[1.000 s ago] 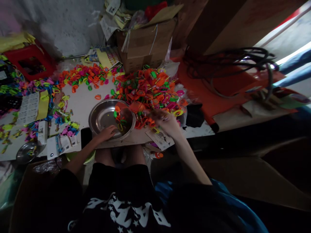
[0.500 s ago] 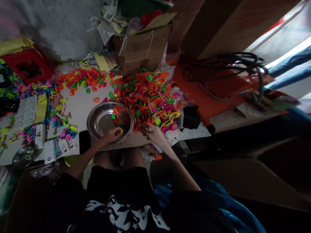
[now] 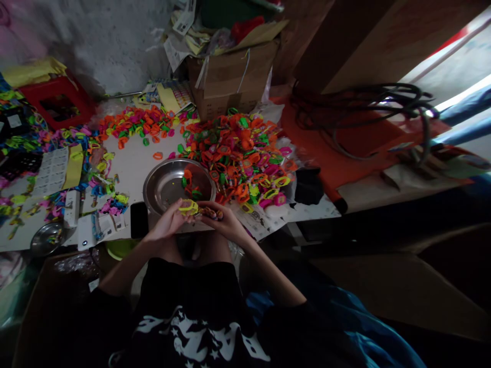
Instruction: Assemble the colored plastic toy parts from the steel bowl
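Observation:
My left hand (image 3: 169,223) pinches a yellow plastic ring (image 3: 188,207) at the near rim of a round steel bowl (image 3: 164,185). Touching it from the right, my right hand (image 3: 226,222) is closed round a small bunch of dark and orange pieces (image 3: 210,211). Both hands meet just in front of the bowl, over the table's front edge. A few orange and green rings lie inside the bowl. Behind and to the right of it lies a big heap of coloured plastic rings (image 3: 245,148).
More coloured rings (image 3: 134,122) spread over the white table at the back and left. A cardboard box (image 3: 230,76) stands behind the heap. A black phone (image 3: 138,220), a small steel dish (image 3: 46,239), a red stool (image 3: 57,102) and coiled black cables (image 3: 368,112) surround the work spot.
My right hand has come back from the heap with pieces in it. My left hand lifted a yellow ring out of the bowl, and the two hands have met at the bowl's near rim.

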### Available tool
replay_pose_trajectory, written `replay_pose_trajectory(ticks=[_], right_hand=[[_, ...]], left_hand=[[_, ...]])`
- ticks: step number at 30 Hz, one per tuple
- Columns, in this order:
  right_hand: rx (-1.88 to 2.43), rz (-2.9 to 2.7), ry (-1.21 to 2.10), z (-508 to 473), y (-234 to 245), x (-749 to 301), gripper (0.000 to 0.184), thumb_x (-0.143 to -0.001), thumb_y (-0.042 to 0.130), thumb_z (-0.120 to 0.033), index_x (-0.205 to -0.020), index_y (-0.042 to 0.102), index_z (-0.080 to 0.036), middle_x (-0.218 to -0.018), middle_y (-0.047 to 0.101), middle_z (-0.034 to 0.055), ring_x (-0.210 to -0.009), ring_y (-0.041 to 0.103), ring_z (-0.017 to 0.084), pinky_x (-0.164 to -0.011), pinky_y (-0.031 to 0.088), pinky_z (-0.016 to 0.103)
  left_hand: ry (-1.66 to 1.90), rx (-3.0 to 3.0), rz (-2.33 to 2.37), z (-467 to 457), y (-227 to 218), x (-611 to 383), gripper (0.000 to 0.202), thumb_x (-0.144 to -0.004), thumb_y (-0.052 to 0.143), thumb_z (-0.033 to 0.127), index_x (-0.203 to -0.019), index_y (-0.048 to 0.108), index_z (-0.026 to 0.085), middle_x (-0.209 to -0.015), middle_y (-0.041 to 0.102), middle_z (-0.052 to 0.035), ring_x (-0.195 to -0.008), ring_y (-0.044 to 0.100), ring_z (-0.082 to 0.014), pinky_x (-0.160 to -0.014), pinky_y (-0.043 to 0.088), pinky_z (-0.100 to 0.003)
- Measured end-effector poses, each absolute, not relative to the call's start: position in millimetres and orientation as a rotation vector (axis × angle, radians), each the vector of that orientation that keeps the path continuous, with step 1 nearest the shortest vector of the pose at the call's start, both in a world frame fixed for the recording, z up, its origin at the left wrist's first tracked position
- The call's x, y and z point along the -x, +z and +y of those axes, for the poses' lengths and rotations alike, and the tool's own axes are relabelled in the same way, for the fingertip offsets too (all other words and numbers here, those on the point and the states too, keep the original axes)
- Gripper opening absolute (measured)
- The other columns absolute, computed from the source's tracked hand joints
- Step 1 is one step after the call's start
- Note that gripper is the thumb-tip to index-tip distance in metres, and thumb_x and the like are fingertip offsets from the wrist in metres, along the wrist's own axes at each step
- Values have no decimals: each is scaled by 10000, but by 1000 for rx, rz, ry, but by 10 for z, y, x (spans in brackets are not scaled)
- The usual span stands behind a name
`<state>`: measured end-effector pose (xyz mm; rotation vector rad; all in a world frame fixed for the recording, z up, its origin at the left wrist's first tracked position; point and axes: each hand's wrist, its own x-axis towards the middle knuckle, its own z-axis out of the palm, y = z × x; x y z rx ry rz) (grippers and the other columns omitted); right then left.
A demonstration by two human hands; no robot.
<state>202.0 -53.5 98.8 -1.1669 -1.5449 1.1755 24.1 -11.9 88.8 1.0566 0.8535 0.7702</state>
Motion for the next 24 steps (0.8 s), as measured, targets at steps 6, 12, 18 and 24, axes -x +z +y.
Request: replay_pose_trajectory(ticks=[6,12,18,24], right_hand=[[1246,-1509,1062,-587,1021,-1933,334,-772,628,-456,-913,659,-155,-825,660,29,-789,608,169,-742,488,278],[1278,-1434,1054,-604,1008,-1943,330,-749,646,-462,-899,644,-168,-811,648,23,-744,592,163,-693,483,263],[1273,-1566,983,-635,1107,-1985,246,-794,607,-390,-841,642,-151,-787,646,28,-726,586,156,-667,457,246],[1228,-1727,947,-672,1188,-1978,236,-794,569,-266,-1003,585,-156,-885,661,33,-795,620,151,-714,458,237]], left_hand=[[770,-877,893,-170,952,-324,321,-926,276,313,-1009,529,135,-844,593,-84,-811,603,-164,-780,522,-342],[790,-1051,859,-226,917,-321,267,-903,316,259,-1046,516,154,-1019,606,-95,-989,598,-181,-894,492,-379],[670,-1606,857,-218,1001,-121,276,-813,571,369,-997,524,168,-941,579,-38,-888,565,-159,-804,471,-291],[495,-2068,860,-268,1163,-57,208,-871,536,349,-967,515,166,-875,589,-22,-785,572,-154,-715,450,-271]])
